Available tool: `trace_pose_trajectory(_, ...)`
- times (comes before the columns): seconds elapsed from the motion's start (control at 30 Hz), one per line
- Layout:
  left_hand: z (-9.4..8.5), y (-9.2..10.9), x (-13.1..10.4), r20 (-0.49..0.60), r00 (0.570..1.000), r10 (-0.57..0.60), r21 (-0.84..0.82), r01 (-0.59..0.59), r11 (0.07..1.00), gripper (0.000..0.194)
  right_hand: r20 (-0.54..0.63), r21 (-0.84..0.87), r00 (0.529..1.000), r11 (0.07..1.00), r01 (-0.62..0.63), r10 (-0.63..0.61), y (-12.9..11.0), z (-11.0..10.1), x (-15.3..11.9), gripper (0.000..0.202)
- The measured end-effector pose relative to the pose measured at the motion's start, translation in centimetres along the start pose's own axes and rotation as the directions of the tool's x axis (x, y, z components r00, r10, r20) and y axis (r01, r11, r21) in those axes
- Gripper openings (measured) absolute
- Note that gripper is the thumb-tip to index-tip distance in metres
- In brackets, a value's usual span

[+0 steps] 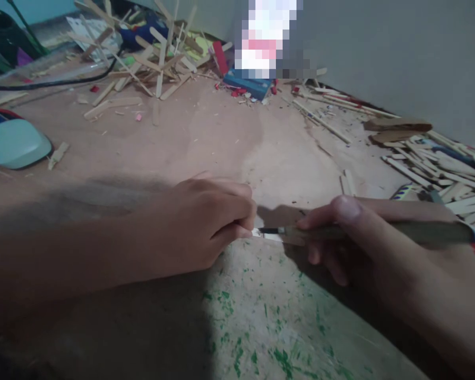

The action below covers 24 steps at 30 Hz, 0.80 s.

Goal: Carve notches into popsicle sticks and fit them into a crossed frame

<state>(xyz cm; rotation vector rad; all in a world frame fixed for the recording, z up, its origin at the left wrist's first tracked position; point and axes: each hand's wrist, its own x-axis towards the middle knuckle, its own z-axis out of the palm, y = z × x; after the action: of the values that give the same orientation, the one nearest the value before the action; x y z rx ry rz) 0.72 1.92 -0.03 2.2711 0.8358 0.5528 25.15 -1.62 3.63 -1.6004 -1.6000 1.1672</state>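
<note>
My left hand (217, 216) is closed, thumb and fingers pinching the left end of a thin, pale wooden stick (275, 237) low over the table. My right hand (364, 243) is wrapped around a slim hand tool (427, 232) with a brownish handle; blue and red show at its rear end. A metal collar and a narrow dark tip (271, 230) point left, against or just above the stick beside my left fingertips. Whether the tip touches the wood I cannot tell. The stick's right end runs under my right fingers.
Wooden sticks (459, 174) pile up at the right, with brown pieces (398, 126) behind. Joined craft sticks (160, 68) stand at the back left. A phone-like bright screen (267, 37), blurred out, leans on a blue block (247, 84). A pale rounded object (18, 142) lies left. Green flecks mark the tabletop (257, 311).
</note>
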Motion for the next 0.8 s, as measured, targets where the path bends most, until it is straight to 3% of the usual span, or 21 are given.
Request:
trace_pose_trajectory(0.07,0.0,0.1,0.0,-0.005,1.000,0.004,-0.012,-0.004,1.000,0.014,-0.023,-0.110,0.991,0.985,0.132,-0.135,-0.1,0.0,-0.3,0.044)
trace_pose_trajectory(0.13,0.0,0.1,0.0,-0.009,1.000,0.007,-0.019,-0.007,1.000,0.015,-0.041,-0.090,0.984,0.982,0.168,-0.172,-0.1,0.2,-0.5,0.042)
trace_pose_trajectory(0.33,0.0,0.1,0.0,-0.016,0.999,0.033,0.000,-0.033,0.999,0.017,-0.076,0.258,0.989,0.960,-0.107,0.131,0.2,1.8,-1.2,0.043)
trace_pose_trajectory(0.5,0.0,0.0,0.0,-0.024,0.999,0.027,0.060,-0.025,0.998,0.016,-0.128,0.381,0.971,0.914,-0.139,0.201,0.1,2.7,-1.6,0.039)
trace_pose_trajectory(0.67,-0.2,0.1,-0.1,-0.010,1.000,-0.005,0.049,0.005,0.999,0.014,-0.044,0.193,0.998,0.981,-0.033,0.043,0.0,1.4,-0.8,0.039)
trace_pose_trajectory(0.8,-0.3,0.2,0.0,0.002,1.000,-0.021,0.049,0.021,0.999,0.015,-0.072,0.106,0.994,0.990,0.089,-0.082,-0.1,1.1,-0.9,0.035)
